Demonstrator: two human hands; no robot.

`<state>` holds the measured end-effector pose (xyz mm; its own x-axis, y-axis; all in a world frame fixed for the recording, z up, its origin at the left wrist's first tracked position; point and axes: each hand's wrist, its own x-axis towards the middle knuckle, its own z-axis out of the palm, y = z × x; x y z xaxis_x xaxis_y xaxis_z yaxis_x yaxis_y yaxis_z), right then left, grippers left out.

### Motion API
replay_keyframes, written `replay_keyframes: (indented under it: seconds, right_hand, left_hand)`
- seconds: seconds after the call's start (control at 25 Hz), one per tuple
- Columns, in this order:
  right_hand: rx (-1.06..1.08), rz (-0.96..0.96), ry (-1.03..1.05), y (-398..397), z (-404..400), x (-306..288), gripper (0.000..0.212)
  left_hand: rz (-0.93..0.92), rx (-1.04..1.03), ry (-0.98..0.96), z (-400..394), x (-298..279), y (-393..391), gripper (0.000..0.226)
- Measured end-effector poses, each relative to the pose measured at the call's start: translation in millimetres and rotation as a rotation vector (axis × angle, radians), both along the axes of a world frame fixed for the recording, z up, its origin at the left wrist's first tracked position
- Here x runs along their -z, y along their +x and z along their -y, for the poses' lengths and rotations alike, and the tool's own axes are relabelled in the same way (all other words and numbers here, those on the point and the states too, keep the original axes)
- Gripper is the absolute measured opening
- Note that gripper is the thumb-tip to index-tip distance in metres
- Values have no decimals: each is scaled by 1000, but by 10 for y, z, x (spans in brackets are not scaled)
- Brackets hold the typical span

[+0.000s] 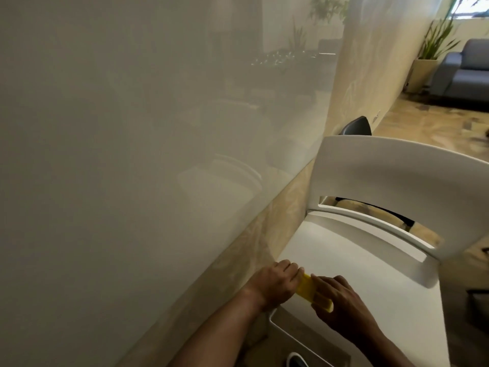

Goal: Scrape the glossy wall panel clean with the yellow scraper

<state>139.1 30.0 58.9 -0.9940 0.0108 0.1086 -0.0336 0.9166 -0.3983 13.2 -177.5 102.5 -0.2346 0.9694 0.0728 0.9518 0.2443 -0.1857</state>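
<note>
While both hands meet low over the white chair seat [344,260], they share the yellow scraper [308,287]. The left hand [275,283] has its grip curled shut around one end. The right hand [336,300] pinches the other end, fingers closed on it. The scraper lies just above the seat, tilted, and well apart from the glossy wall panel [132,128] on the left. That big panel shines and mirrors the room. A blue sofa [465,75] and a potted plant [434,46] stand far back.
</note>
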Motion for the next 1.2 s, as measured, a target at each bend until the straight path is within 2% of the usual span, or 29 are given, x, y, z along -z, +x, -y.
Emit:
replay_keyframes:
  seconds: [0.08, 0.2, 0.36, 0.52, 0.72, 0.88, 1.0, 1.2]
  right_hand:
    - [45, 26, -1, 128, -151, 84, 78]
    - [111, 48, -25, 284, -386, 213, 75]
    - [185, 62, 16, 355, -643, 367, 68]
    - [184, 142, 33, 335, -650, 500, 61]
    - [259, 275, 36, 419, -932, 708, 58]
    - [319, 347, 28, 479, -1108, 886, 62]
    - [318, 375, 55, 438, -1196, 969, 66]
    - [316, 417, 134, 346, -1228, 1079, 78]
  left_hand:
    - [-12, 28, -28, -229, 146, 16, 54]
    - [80, 48, -102, -589, 265, 70, 58]
    - [100, -37, -118, -1037, 538, 162, 61]
    - [147, -117, -152, -1166, 792, 231, 67]
    - [325, -180, -237, -1565, 1005, 337, 71]
    - [464, -195, -372, -1662, 1170, 459, 77]
    - [548, -225, -371, -1678, 1229, 521, 87]
    - [539, -194, -451, -1692, 1216, 434, 92]
